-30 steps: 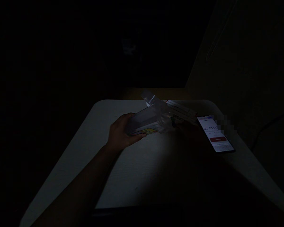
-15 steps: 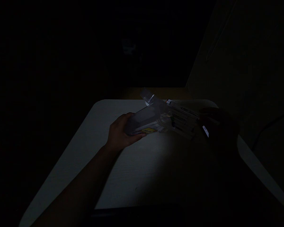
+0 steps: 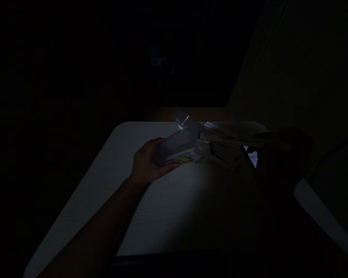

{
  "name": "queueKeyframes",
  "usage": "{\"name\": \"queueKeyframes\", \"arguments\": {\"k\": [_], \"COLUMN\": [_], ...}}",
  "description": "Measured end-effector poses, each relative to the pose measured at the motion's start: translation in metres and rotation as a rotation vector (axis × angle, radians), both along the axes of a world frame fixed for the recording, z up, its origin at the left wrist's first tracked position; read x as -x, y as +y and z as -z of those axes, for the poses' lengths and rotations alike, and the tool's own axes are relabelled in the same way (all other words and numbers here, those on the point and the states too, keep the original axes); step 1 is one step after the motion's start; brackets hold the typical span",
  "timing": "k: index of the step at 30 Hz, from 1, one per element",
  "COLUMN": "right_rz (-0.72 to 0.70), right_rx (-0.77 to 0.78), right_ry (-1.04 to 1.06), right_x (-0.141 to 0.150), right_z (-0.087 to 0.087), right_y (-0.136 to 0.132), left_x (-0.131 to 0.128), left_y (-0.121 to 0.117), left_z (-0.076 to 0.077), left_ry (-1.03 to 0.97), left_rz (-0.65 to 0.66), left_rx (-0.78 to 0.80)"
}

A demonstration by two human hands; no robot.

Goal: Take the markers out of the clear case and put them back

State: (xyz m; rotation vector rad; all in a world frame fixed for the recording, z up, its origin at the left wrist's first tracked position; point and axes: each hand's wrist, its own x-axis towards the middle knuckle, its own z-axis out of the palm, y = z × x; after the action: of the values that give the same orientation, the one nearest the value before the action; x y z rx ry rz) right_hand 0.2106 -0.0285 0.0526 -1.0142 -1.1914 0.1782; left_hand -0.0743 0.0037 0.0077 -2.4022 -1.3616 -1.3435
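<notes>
My left hand [image 3: 146, 162] is wrapped round a clear plastic case [image 3: 174, 146] with a yellow label, lying tilted on the table. Its transparent flap [image 3: 181, 117] sticks up at the far end, and the open mouth faces right. In deep shadow on the right, my right hand [image 3: 278, 154] grips the rear of a slim white marker [image 3: 234, 139]. That marker's left tip is at the mouth of the case; whether it is inside I cannot tell. Several more white markers [image 3: 224, 158] lie just below it, beside the case.
A phone [image 3: 251, 156] with a lit screen lies partly hidden behind my right hand. Everything rests on a white table [image 3: 150, 216] with rounded corners. A dark edge [image 3: 162, 258] runs along the near side, and a cable [image 3: 330, 152] hangs at the right.
My right hand moved from beside the markers to the right, over the phone, and now holds a marker pointed at the case. My left hand and the case stayed put.
</notes>
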Motion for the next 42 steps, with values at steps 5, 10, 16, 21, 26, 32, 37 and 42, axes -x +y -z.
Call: {"name": "queueKeyframes", "arguments": {"k": [5, 10, 16, 21, 26, 32, 37, 42], "right_rz": [0.086, 0.199, 0.003, -0.146, -0.273, -0.252, -0.228, -0.205], "right_rx": [-0.077, 0.039, 0.177, 0.282, 0.343, 0.087, 0.117, 0.135], "right_ry": [-0.188, -0.377, -0.424, -0.447, -0.463, -0.62, -0.692, -0.8], "right_x": [0.004, 0.004, 0.013, 0.012, 0.014, 0.021, 0.02, 0.019], "right_z": [-0.005, -0.007, -0.001, 0.001, 0.001, 0.014, 0.015, 0.011], "right_y": [-0.003, -0.002, -0.003, -0.004, -0.006, 0.007, 0.006, 0.001], "left_x": [0.0, -0.001, -0.004, -0.004, -0.004, -0.004, -0.005, -0.005], "left_y": [0.0, -0.001, -0.003, -0.002, -0.002, -0.002, -0.003, -0.003], "left_z": [-0.002, -0.007, -0.013, -0.014, -0.015, -0.015, -0.016, -0.017], "left_ry": [0.041, 0.117, 0.134, 0.136, 0.128, 0.156, 0.158, 0.148], "left_rz": [0.02, 0.052, 0.094, 0.105, 0.131, 0.104, 0.097, 0.122], "left_rx": [-0.04, -0.064, -0.071, -0.067, -0.086, -0.056, -0.066, -0.094]}}
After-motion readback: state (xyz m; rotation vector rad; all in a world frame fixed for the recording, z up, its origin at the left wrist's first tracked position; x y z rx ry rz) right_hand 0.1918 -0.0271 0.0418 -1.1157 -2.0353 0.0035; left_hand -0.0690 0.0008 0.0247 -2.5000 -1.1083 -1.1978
